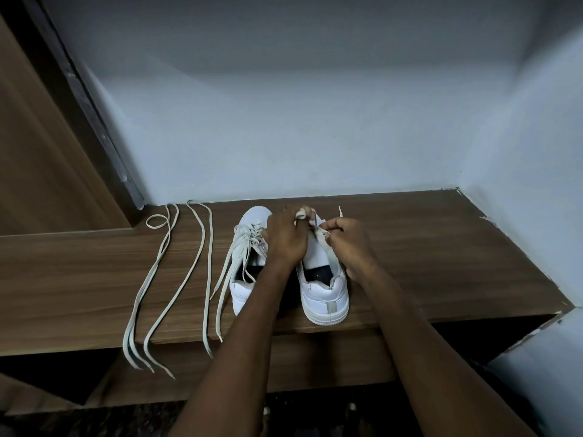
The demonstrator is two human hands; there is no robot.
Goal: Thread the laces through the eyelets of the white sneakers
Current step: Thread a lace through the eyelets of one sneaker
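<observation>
The left hand (pixel 285 238) is curling over the right sneaker (pixel 321 279), pinching a bit of flat lace (pixel 322 235) near the toe, while the right hand (pixel 348 244) is closing on the same lace at an eyelet. Lacing of this shoe is seemingly just beginning; next, the stiff tip likely needs feeding through the opposite eyelet. The left sneaker (pixel 249 247), smooth white leather-look, is sitting just beside, already partly laced. Spare laces (pixel 164 279), flat and limp, are trailing over the wood-grain surface (pixel 441 263).
</observation>
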